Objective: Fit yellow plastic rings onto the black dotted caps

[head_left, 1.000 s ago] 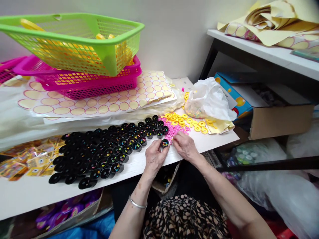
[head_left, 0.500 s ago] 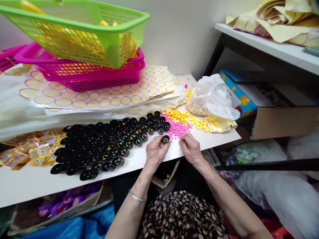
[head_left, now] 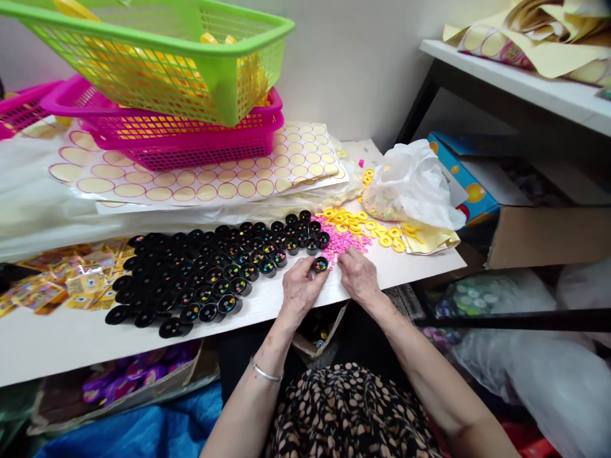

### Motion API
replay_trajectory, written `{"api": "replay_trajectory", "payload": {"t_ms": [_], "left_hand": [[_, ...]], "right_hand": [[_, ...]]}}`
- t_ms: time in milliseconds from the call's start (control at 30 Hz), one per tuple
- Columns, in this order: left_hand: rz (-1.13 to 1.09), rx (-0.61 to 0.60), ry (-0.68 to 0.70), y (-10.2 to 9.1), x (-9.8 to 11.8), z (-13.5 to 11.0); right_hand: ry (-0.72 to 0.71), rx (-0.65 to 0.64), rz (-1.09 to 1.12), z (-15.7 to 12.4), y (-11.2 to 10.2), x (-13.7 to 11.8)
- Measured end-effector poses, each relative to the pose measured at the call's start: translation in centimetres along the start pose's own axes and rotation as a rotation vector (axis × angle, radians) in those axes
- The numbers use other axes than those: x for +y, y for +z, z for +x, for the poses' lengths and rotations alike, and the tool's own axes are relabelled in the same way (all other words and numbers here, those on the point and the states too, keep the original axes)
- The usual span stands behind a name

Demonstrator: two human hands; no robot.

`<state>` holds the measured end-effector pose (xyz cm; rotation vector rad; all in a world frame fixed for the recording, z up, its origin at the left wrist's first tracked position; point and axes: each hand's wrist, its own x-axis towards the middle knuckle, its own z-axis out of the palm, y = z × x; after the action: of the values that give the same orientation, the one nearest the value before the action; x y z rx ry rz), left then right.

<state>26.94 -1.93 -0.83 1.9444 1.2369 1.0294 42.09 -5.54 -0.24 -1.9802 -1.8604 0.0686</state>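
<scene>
Moved forward since half a second ago, the right hand [head_left: 359, 278] is now seen with its fingertips at the near edge of the pile of pink beads [head_left: 344, 240]; whether a bead is pinched cannot be told, the fingertips being turned away from the camera; the small black cup [head_left: 320, 263] has been kept in place, gripped between thumb and fingers of the left hand [head_left: 299, 289] and held upright at the white tabletop [head_left: 71, 346], close to its near edge, with coloured beads visible inside it; the two hands are set just beside each other, the cup between them. To the left of the cup, a broad field of black cups [head_left: 205, 277] is laid out in rows, those at the right and near side shown with coloured beads in them; yellow rings [head_left: 365, 226] are scattered just beyond and right of the pink beads, beside a crumpled white plastic bag [head_left: 414, 183]; sheets of round stickers [head_left: 210, 181] are spread at the far side, beneath a pink basket [head_left: 191, 143] on which a green basket [head_left: 157, 70] is stacked at a tilt; yellow packets [head_left: 62, 283] are heaped at the far left; an open cardboard box [head_left: 544, 238] is seen to the right of the table, under a white shelf [head_left: 515, 95].
</scene>
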Motion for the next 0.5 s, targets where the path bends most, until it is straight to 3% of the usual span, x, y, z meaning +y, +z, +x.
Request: {"api": "replay_trajectory", "payload": {"t_ms": [367, 500], "left_hand": [[0.010, -0.008, 0.006, 0.0, -0.6, 0.3], [0.004, -0.019, -0.003, -0.1, -0.4, 0.3]], "right_hand": [[-0.058, 0.001, -0.130, 0.8, 0.0, -0.5], [0.026, -0.142, 0.043, 0.2, -1.1, -1.0]]}}
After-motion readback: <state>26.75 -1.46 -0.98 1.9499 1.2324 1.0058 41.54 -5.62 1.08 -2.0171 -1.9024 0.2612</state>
